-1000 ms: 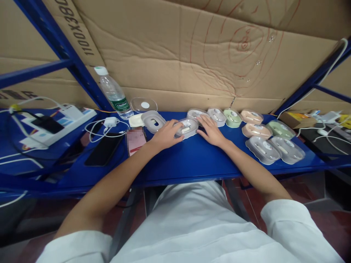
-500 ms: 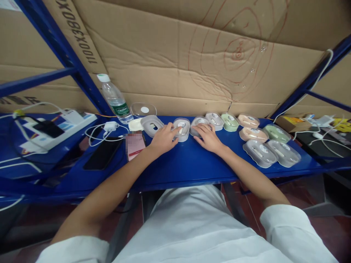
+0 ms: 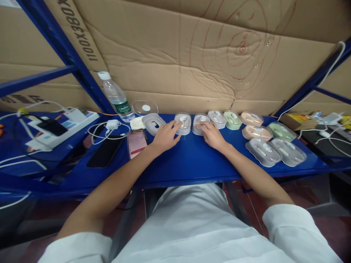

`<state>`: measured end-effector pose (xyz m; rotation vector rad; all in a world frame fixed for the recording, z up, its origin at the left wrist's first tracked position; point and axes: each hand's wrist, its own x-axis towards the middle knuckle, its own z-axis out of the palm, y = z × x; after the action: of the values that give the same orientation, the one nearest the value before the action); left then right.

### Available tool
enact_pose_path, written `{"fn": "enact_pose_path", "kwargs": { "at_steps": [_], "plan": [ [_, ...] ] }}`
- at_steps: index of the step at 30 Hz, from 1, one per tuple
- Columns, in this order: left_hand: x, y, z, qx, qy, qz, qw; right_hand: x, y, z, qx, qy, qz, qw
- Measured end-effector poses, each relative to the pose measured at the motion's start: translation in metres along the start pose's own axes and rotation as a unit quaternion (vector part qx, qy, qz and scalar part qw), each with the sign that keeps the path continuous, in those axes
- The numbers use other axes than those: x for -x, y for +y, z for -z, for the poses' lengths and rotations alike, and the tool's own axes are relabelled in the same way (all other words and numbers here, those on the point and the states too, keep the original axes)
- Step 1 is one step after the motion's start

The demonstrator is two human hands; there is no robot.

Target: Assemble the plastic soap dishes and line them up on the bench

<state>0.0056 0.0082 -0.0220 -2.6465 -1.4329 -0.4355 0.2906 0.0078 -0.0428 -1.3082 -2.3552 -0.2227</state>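
My left hand [image 3: 166,137] is open, its fingers stretched to the near left side of an oval grey box [image 3: 186,128] with a clear lid and a round white label. Just right of it stands a second grey lidded box [image 3: 196,126]; the spread fingers of my right hand [image 3: 213,136] touch its right part. Left of my left hand lies an open grey tray [image 3: 149,124] with an oval hole, partly behind the fingers. A cream-coloured piece [image 3: 136,123] and a loose clear lid [image 3: 139,107] are close to that tray.
More lidded boxes in grey [image 3: 218,120], green [image 3: 232,121] and peach [image 3: 256,133] stand to the right. At left are a water bottle [image 3: 120,106], a white charger [image 3: 112,125], a black phone [image 3: 105,151] and a pink-screened phone [image 3: 137,142]. Cardboard [image 3: 153,65] walls the back.
My right hand has drawn back a little over its box, so more of the lid and label shows. The left hand's fingers stay by their box. The view has shifted slightly.
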Motion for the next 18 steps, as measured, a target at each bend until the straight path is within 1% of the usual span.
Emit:
{"fn": "enact_pose_path", "kwargs": {
  "at_steps": [2,4,7,9,10,12,13,15,18],
  "plan": [
    [-0.001,-0.004,-0.002,0.025,0.002,-0.012,1.0,0.0,0.003,0.001,0.001,0.006,-0.009,1.0],
    [-0.003,-0.011,-0.002,0.045,0.025,-0.003,0.999,0.001,0.004,0.002,0.002,0.008,-0.02,1.0],
    [-0.005,-0.027,0.006,0.053,0.085,0.052,0.994,0.002,-0.001,0.004,-0.002,0.003,-0.014,1.0],
    [-0.006,-0.042,0.017,0.044,0.11,0.1,0.988,0.003,-0.008,0.005,-0.009,-0.006,0.016,1.0],
    [-0.007,-0.051,0.023,0.033,0.112,0.129,0.985,0.004,-0.012,0.006,-0.013,-0.014,0.035,0.999],
    [-0.012,-0.067,0.036,0.002,0.102,0.19,0.977,0.006,-0.021,0.005,-0.02,-0.036,0.079,0.996],
    [-0.016,-0.076,0.042,-0.019,0.091,0.208,0.974,0.006,-0.025,0.005,-0.022,-0.049,0.1,0.994],
    [-0.029,-0.092,0.053,-0.065,0.065,0.21,0.973,0.008,-0.032,0.002,-0.026,-0.068,0.132,0.989],
    [-0.053,-0.112,0.061,-0.095,0.03,0.187,0.977,0.009,-0.037,0.0,-0.027,-0.075,0.15,0.986]
  ]
}}
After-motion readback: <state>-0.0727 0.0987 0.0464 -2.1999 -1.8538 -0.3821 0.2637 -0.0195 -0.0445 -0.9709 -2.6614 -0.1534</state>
